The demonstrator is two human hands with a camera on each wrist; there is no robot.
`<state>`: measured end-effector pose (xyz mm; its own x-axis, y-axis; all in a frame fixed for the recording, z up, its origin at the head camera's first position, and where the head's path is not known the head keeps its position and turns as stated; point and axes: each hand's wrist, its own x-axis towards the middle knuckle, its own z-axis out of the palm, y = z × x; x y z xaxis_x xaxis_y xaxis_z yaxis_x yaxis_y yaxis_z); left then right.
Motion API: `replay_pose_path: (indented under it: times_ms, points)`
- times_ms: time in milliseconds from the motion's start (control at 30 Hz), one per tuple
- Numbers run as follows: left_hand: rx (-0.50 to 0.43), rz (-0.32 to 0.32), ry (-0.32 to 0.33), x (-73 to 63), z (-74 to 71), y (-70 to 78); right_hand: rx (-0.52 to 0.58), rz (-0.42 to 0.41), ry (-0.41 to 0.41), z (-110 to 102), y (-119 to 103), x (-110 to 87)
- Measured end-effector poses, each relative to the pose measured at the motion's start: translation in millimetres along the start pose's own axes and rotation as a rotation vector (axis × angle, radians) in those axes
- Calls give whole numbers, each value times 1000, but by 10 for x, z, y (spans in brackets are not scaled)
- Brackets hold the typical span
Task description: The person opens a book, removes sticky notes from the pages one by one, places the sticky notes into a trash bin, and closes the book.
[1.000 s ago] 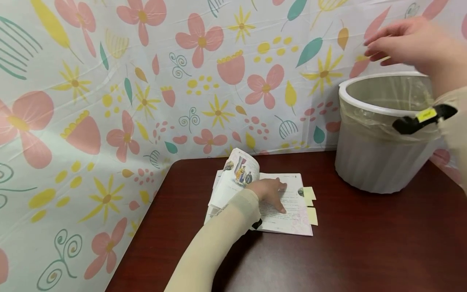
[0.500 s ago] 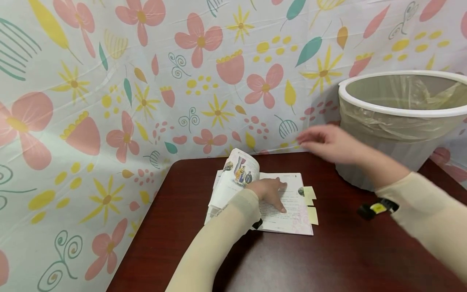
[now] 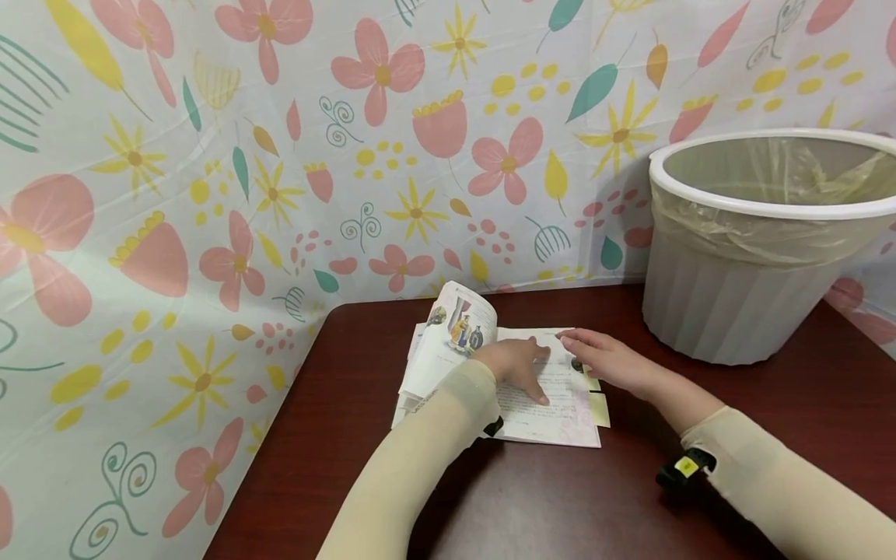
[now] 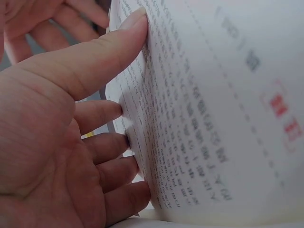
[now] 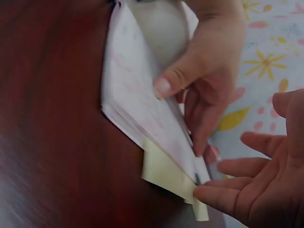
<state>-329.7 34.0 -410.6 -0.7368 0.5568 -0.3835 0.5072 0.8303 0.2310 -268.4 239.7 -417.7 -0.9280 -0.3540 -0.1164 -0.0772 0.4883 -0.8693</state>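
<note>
An open book (image 3: 549, 429) lies on the table, its left pages curling up around a coloured illustration. My left hand (image 3: 514, 367) presses the right-hand page, thumb and fingers spread; the left wrist view has its fingertips (image 4: 135, 21) against the printed text. Pale yellow sticky notes (image 3: 599, 411) stick out from the book's right edge. At the upper right of that page is my right hand (image 3: 607, 362), fingers extended and partly covering the upper note. In the right wrist view, the right hand (image 5: 266, 175) has one fingertip right at the notes (image 5: 164, 171), nothing gripped.
A grey ribbed trash bin (image 3: 728, 303) with a white rim and clear liner stands on the table at the right. Behind the dark red-brown table (image 3: 672, 490) hangs a floral curtain (image 3: 280, 155). Each wrist wears a black strapped device (image 3: 686, 467).
My right hand has come down from over the bin, leftward to the book's right edge. The left hand and the book have stayed in place.
</note>
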Motion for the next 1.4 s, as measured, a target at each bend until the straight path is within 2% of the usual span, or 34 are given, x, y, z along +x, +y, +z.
replay_pose_path:
  times_ms: [300, 567, 700, 867, 1233, 1400]
  points:
    - [-13, -2, 3, -11, -5, 7, 209, 41, 114, 141, 69, -30]
    - [-4, -9, -1, 13, 12, 3, 417, 107, 168, 111, 55, -64]
    - [-9, -12, -13, 25, 7, -9, 570, 110, 204, 89, 58, -78]
    - [-15, -19, -12, 38, 25, -9, 704, 119, 192, 127, 114, -70]
    - [-11, -30, -20, 16, 29, 7, 652, 133, 127, 283, 146, -51]
    - [-19, 18, -27, -24, 37, 13, 615, 115, 112, 301, 161, -49]
